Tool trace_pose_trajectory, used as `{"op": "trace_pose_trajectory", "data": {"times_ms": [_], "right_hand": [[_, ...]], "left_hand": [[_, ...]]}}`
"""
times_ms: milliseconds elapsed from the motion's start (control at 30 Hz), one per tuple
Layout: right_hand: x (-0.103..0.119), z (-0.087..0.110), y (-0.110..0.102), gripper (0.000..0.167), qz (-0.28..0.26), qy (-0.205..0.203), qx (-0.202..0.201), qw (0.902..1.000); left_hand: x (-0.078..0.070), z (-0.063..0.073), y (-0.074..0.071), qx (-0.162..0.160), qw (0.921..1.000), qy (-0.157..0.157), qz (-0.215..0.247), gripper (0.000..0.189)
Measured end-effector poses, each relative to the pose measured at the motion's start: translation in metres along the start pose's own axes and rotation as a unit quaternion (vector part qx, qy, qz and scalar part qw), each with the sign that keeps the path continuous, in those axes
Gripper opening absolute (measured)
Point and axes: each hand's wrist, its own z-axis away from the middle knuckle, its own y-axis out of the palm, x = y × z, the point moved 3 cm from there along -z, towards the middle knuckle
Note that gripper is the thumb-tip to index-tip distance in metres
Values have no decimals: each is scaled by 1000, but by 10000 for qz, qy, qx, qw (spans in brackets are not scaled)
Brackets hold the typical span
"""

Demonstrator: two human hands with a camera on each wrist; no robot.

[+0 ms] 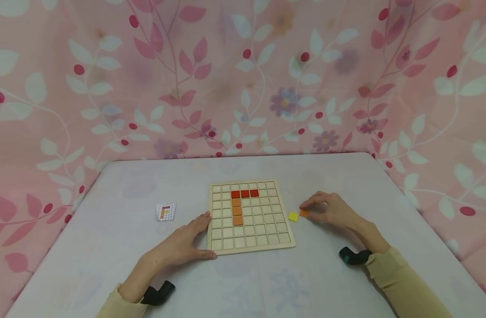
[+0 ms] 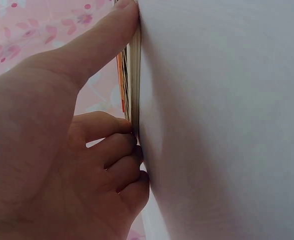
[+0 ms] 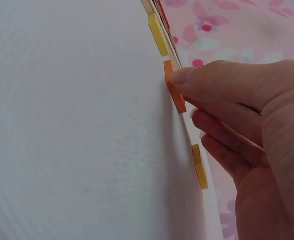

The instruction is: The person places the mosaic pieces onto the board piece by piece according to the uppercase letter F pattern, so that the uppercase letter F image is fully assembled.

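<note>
A pale wooden grid board lies flat on the table, with three red tiles in a row and three orange tiles in a column below the left red one. My left hand is spread at its near left corner, thumb on the near edge and fingertips on the left edge. To the right of the board, my right hand pinches a loose orange tile between thumb and fingers. One yellow tile lies between it and the board; another yellow tile shows in the right wrist view.
Left of the board lies a small pattern card printed with a coloured grid. A white cloth covers the table. Behind it hangs a pink floral curtain. Dark devices sit at both wrists.
</note>
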Motion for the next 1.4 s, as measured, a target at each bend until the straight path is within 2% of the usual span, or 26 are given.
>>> {"op": "trace_pose_trajectory", "data": {"times_ms": [167,300,500,867,1033,1200,1400], "right_hand": [[-4,2,-3,23,290,86,-285,9991],[-8,2,-4,21,300,67,-409,9987],[-9,3,-6,23,408,-85,-422,9982],[-11,2,-7,23,411,157,-515,9977],[-11,2,-7,22,314,120,-584,9977],[-12,2,-5,23,483,-17,-658,9967],[-12,2,-6,23,486,35,-694,9964]], "left_hand": [[0,0,0,16,10000,-18,25,108],[-1,1,0,12,10000,-8,20,107],[0,0,0,-8,10000,-9,23,107],[-1,0,0,-49,10000,-45,-10,108],[-1,0,0,-31,10000,-58,1,108],[0,0,0,-30,10000,-60,-12,109],[0,0,0,-42,10000,-57,13,109]]}}
